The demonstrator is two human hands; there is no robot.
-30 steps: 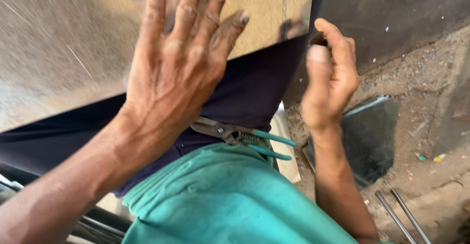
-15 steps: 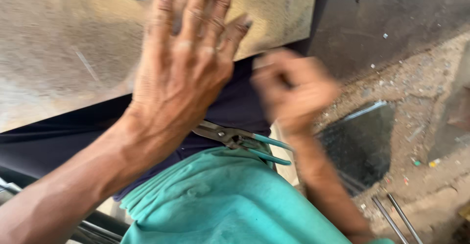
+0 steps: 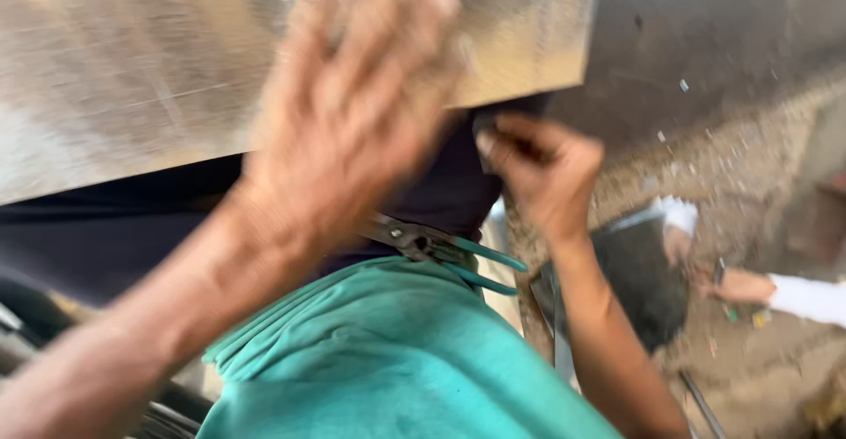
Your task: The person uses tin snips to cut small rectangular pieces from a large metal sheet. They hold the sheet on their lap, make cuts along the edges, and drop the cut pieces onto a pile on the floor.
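A large brushed metal sheet (image 3: 132, 78) stands tilted across my lap. My left hand (image 3: 352, 130) lies flat against its face with the fingers spread; it is blurred by motion. My right hand (image 3: 542, 174) is just under the sheet's lower right corner, fingers curled in against dark cloth. Blur hides whether it grips anything. Pliers with teal handles (image 3: 441, 249) rest on my lap below both hands, on a teal cloth (image 3: 379, 360).
A dark metal panel (image 3: 705, 33) rises behind the sheet at the upper right. On the dirt ground to the right lies a dark slab (image 3: 643, 280). Another person's hand (image 3: 740, 285) in a white sleeve reaches in there. Thin metal rods (image 3: 701, 404) lie at the bottom right.
My right hand left the sheet's right edge, swung left and curled its fingers under the lower corner. My left hand stayed flat on the sheet, and the view shifted slightly.
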